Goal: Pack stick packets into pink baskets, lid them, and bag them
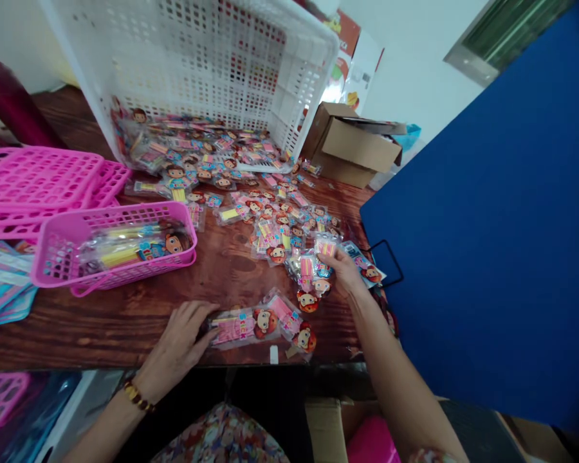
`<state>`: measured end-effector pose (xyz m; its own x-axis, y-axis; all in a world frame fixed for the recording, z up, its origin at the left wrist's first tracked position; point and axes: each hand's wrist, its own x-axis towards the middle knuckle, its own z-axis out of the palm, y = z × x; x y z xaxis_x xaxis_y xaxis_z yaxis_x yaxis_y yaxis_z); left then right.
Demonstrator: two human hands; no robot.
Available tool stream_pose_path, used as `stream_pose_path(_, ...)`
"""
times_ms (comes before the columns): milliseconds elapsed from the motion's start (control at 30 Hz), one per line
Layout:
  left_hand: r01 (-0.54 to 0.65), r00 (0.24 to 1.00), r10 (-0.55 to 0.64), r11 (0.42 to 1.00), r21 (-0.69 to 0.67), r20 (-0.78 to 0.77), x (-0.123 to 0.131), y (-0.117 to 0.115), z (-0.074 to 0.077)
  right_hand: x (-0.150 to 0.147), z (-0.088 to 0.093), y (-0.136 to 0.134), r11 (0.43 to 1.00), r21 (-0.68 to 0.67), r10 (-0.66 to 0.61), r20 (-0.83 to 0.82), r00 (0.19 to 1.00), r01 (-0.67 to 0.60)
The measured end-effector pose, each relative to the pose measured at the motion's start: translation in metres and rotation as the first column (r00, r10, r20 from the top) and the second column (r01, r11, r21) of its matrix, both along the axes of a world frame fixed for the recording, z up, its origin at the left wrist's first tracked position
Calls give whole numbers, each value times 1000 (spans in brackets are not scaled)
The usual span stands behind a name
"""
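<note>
Head view: what do we have in our right hand (pixel 341 265)?

We have its thumb and fingers closed on a small clear packet (pixel 325 247) with pink sticks, at the near right side of a loose heap of packets (pixel 273 252).

And our left hand (pixel 187 335)?

Its fingers and thumb lie about the left end of a longer packet (pixel 246 325) near the table's front edge. They touch it, but we cannot tell whether they grip it. A pink-stick packet (pixel 284 313) lies against its right end, on the brown table (pixel 226 270).

What else stands round us?

On our left, a pink basket (pixel 139 269) holds long packets (pixel 120 254). Behind the heap, a white crate (pixel 197 64) lies tipped towards us, more packets (pixel 193 145) in its mouth. A cardboard box (pixel 361 151) stands right of it, and a blue panel (pixel 482 212) at our right.
</note>
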<state>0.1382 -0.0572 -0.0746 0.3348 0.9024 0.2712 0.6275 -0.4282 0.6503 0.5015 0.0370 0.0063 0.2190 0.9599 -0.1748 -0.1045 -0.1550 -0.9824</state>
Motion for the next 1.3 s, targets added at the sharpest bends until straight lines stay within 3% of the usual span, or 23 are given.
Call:
stream_pose_path(133, -134, 965, 148, 988, -76, 217, 29, 17, 35, -33, 6, 3, 994, 22, 109, -56, 992, -108)
stream_pose_path(200, -63, 886, 173, 964, -260, 429, 56, 35, 54, -56, 12, 6, 976, 32, 219, -75, 973, -217)
stream_pose_path(267, 162, 689, 221, 881, -445, 690, 82, 56, 64, -76, 15, 8, 951, 46, 308, -93, 947, -305)
stream_pose_path(367, 209, 592, 282, 851, -481, 755, 103, 79, 62, -88, 13, 12, 959, 88, 277, -68, 958, -271)
stream_pose_path(467, 192, 498, 393, 820, -540, 773, 101, 84, 52, -79, 10, 11, 984, 84, 163, -35, 986, -160)
stream_pose_path(633, 292, 368, 513, 728, -620, 775, 96, 77, 50, -77, 17, -2, 932, 14, 362, -28, 932, -362)
stream_pose_path(900, 470, 242, 514, 680, -562, 823, 108, 63, 71, -101, 7, 6, 886, 59, 451, 126, 883, -461)
stream_pose_path(1033, 488, 172, 503, 703, -517, 847, 110, 57, 70, -103, 6, 1, 870, 125, 374, 464, 803, -477)
stream_pose_path(1100, 430, 179, 485, 744, -511, 856, 111, 56, 68, -104, 7, -4, 863, 131, 320, 607, 727, -488)
stream_pose_path(1167, 387, 200, 474, 766, -513, 858, 111, 54, 67, -106, 8, -9, 863, 92, 337, 629, 701, -497)
stream_pose_path(1300, 357, 295, 448, 768, -532, 844, 98, 43, 69, -109, 5, -17, 786, -35, 552, 491, 674, -618)
